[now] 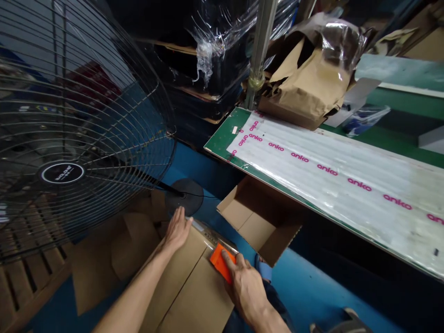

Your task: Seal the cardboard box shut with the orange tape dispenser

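Cardboard box [189, 286] under both hands

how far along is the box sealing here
Done: the carton has its flaps folded shut, meeting at a centre seam. In hand: the left hand presses flat on the far end of the top, while the right hand holds an orange tape dispenser at the carton's edge, where clear tape shows. Left: the seam nearer the camera looks untaped. An open box sits beside it.

black fan [62, 173], open carton [263, 219], printed sheets [347, 180]
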A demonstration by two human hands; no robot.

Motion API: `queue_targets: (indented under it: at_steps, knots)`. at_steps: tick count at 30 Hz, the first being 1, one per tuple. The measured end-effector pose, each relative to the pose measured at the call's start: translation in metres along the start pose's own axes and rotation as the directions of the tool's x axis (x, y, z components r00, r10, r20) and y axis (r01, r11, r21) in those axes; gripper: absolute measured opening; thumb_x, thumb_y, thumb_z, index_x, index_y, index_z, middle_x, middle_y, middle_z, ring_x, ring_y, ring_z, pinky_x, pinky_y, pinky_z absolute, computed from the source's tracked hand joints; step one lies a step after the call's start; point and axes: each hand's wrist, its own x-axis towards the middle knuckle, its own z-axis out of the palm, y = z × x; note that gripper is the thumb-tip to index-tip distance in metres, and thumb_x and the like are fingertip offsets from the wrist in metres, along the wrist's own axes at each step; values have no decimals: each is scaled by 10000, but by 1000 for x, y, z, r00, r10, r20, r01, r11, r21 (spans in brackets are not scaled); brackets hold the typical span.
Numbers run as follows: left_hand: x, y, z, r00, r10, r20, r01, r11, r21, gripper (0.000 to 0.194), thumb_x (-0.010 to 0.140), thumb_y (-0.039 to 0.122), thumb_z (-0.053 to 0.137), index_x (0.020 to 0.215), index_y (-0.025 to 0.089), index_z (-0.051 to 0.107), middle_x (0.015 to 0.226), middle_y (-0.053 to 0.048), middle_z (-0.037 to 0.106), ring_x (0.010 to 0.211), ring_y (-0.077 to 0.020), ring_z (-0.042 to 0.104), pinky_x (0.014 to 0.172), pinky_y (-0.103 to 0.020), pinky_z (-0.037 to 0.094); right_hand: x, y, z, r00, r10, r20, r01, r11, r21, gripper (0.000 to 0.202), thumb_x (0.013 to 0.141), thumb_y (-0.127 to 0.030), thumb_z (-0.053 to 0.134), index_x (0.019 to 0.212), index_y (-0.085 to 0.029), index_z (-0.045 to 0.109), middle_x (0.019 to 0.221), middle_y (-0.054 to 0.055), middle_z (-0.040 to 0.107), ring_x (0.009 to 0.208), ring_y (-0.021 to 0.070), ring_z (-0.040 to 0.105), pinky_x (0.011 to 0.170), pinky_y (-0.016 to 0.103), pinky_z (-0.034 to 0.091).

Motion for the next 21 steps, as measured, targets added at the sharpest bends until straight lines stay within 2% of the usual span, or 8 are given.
queue_targets:
  at_steps: [3, 6, 10, 13, 16, 18, 21]
  knots:
    - [-4, 5, 21, 999, -32, 16, 31, 999, 36, 760, 1025, 456, 334, 1596, -35, 228, 1716, -227, 177, 1603, -355, 176, 1304, -579, 201, -2, 2, -4, 999, -50, -18, 50, 999, -22, 791, 849, -39, 529, 1588, -293, 409, 1320, 170, 674, 1086, 271, 730, 878, 326, 611]
    - [-2, 4, 30, 999, -42, 4, 42, 997, 61, 774, 1025, 482, 287, 1608, -20, 202, 1725, -209, 145, 1612, -340, 139, 1307, -589, 176, -12, 16, -4, 997, -74, -1, 74, 997, -10, 781, 864, -69, 538, 1598, -293, 389, 1303, 172, 672, 1100, 297, 716, 895, 361, 612]
    - [0, 3, 30, 999, -45, -11, 46, 996, 76, 791, 1013, 492, 298, 1611, -15, 196, 1730, -200, 144, 1616, -337, 122, 1310, -585, 170, -42, 62, 11, 998, -50, 37, 47, 997, 68, 801, 827, -94, 575, 1592, -268, 409, 1240, 162, 680, 1025, 299, 728, 901, 384, 615]
    - [0, 4, 32, 998, -50, -27, 52, 996, 75, 790, 1007, 489, 311, 1608, -13, 213, 1728, -207, 157, 1613, -350, 136, 1306, -593, 176, -67, 103, 31, 998, -26, 52, 21, 994, 106, 804, 785, -76, 584, 1559, -264, 472, 1225, 149, 675, 1044, 289, 718, 939, 376, 600]
    - [0, 6, 34, 998, -50, -43, 52, 997, 65, 793, 999, 497, 333, 1606, -5, 234, 1726, -207, 175, 1609, -360, 149, 1301, -597, 184, -80, 130, 49, 996, -8, 89, -3, 993, 122, 794, 792, -67, 562, 1561, -236, 467, 1242, 162, 657, 1064, 283, 710, 959, 375, 590]
    - [0, 7, 34, 997, -54, -57, 57, 997, 51, 788, 994, 490, 350, 1603, -1, 249, 1725, -204, 185, 1608, -364, 154, 1302, -597, 176, -80, 136, 56, 995, 0, 104, -13, 992, 124, 771, 814, -75, 554, 1564, -225, 461, 1257, 173, 651, 1070, 285, 711, 962, 378, 587]
    - [1, 9, 30, 993, -76, -87, 78, 997, 12, 735, 996, 445, 363, 1592, 20, 297, 1707, -195, 265, 1592, -344, 228, 1304, -554, 202, -71, 130, 56, 994, 1, 107, -14, 993, 117, 752, 836, -101, 566, 1569, -223, 451, 1291, 190, 647, 1082, 309, 710, 948, 403, 592]
